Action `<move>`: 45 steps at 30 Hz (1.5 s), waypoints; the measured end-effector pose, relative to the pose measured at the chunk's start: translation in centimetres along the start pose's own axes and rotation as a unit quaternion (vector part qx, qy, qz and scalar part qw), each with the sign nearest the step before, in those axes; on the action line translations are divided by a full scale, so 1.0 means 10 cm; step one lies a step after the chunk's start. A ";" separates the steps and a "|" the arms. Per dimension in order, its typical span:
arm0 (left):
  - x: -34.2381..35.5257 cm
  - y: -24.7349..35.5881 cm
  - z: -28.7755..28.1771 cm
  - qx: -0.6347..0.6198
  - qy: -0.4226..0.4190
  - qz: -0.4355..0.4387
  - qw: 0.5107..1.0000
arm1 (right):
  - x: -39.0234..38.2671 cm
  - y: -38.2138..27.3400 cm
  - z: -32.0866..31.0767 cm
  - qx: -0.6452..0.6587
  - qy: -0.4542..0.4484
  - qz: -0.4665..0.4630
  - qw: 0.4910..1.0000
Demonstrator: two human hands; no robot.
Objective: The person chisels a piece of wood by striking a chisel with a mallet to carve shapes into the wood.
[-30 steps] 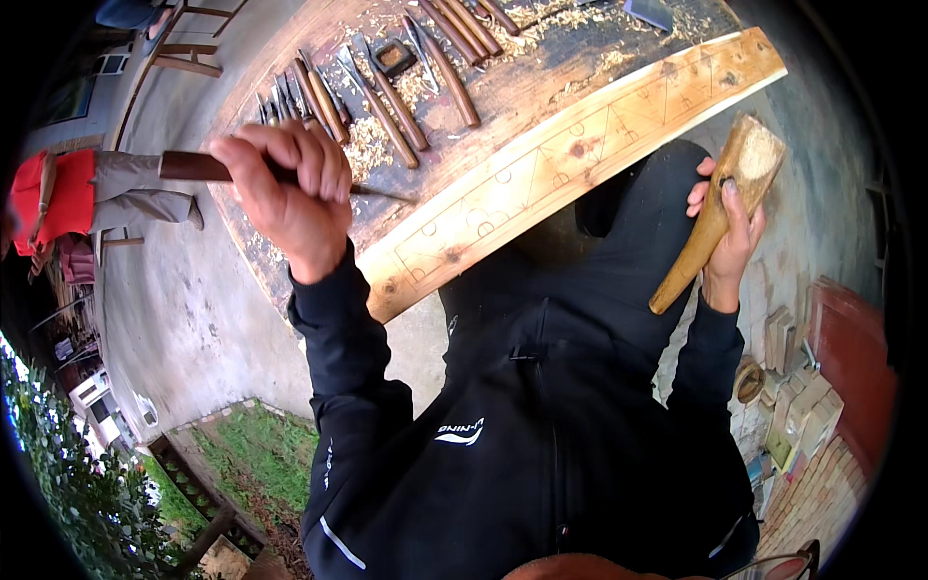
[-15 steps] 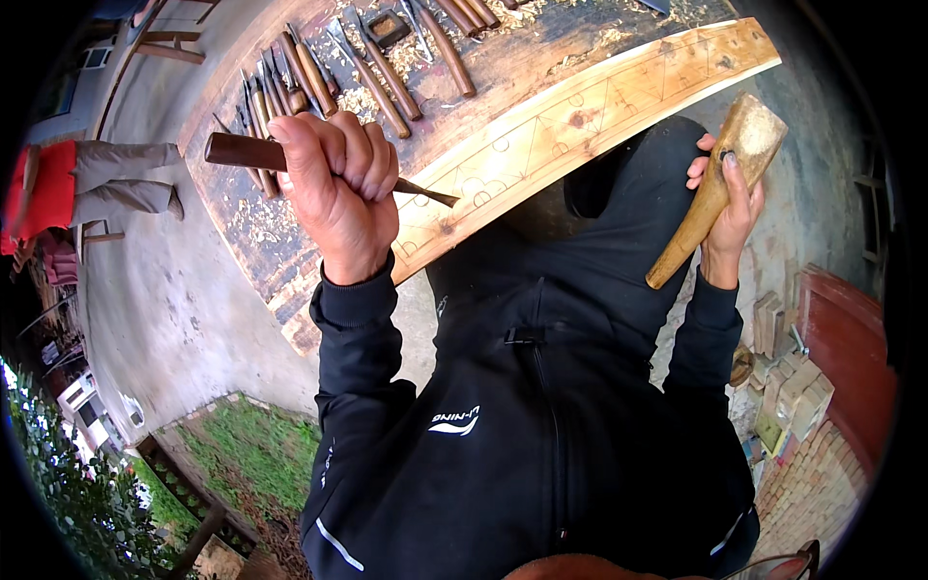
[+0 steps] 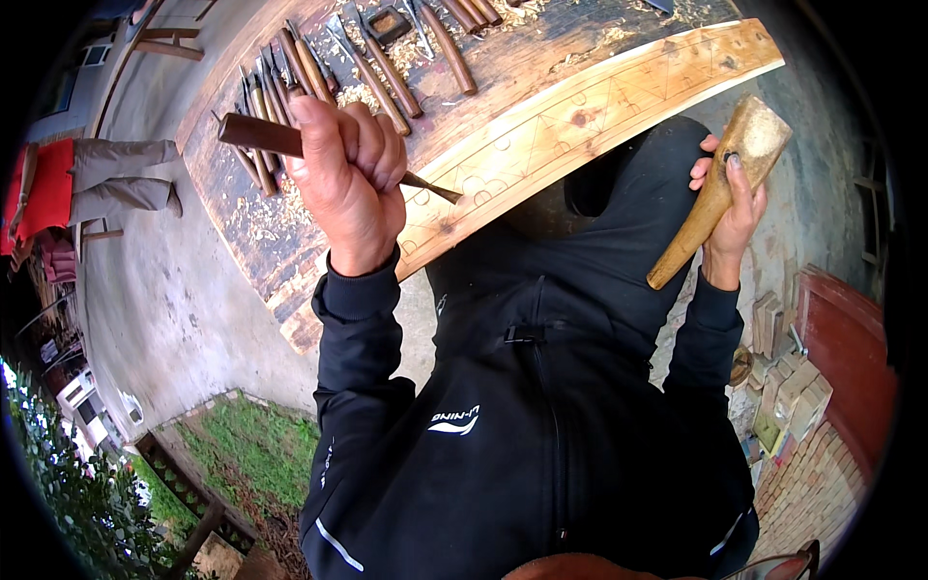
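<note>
My left hand (image 3: 353, 184) is closed around a dark-handled chisel (image 3: 253, 133), its narrow metal end slanting down onto or just above a pale plank (image 3: 590, 116) marked with pencilled triangles and curves. Whether the edge touches the wood, I cannot tell. My right hand (image 3: 735, 217) grips a yellow-brown wooden mallet (image 3: 759, 130) beside the plank's right half, over my dark-trousered leg. The plank lies along the near edge of a worn workbench (image 3: 232, 222). Behind it, several wooden-handled chisels (image 3: 445, 58) lie in rows among wood shavings.
A person in a red top and grey trousers (image 3: 48, 193) is at the left, beyond the bench. A wooden stool (image 3: 164, 46) stands at the upper left. Stacked blocks (image 3: 797, 401) and a red panel (image 3: 841, 348) are at lower right; grass (image 3: 237, 454) is at lower left.
My left hand with the chisel has moved rightward, bringing the tip further along the plank's markings, then shifted slightly up. The mallet has risen a little in the picture.
</note>
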State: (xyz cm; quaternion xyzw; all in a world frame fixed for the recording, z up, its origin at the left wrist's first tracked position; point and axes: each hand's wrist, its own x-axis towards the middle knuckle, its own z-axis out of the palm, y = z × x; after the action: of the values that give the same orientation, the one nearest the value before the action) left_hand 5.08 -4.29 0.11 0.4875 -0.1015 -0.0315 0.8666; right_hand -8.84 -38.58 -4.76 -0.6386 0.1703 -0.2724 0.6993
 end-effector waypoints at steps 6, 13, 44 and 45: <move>0.12 -0.14 0.14 0.005 -0.024 0.025 0.999 | 0.00 -0.01 0.00 -0.002 0.001 0.000 1.000; 0.15 -0.18 0.22 0.062 -0.022 0.007 0.998 | 0.00 0.00 0.00 -0.001 0.002 -0.001 1.000; -0.17 -0.18 0.45 0.113 -0.040 0.052 0.991 | 0.49 -1.46 1.48 -0.051 -0.178 -0.480 0.858; -0.19 -0.19 0.44 0.113 -0.039 0.054 0.991 | 0.38 -1.56 1.59 0.020 -0.184 -0.411 0.893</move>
State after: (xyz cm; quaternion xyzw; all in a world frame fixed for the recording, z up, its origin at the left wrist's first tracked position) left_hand 2.42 -8.72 0.47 0.5749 -0.1643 0.0081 0.8015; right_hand 0.92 -28.66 13.02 -0.6760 -0.2447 -0.4160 0.5569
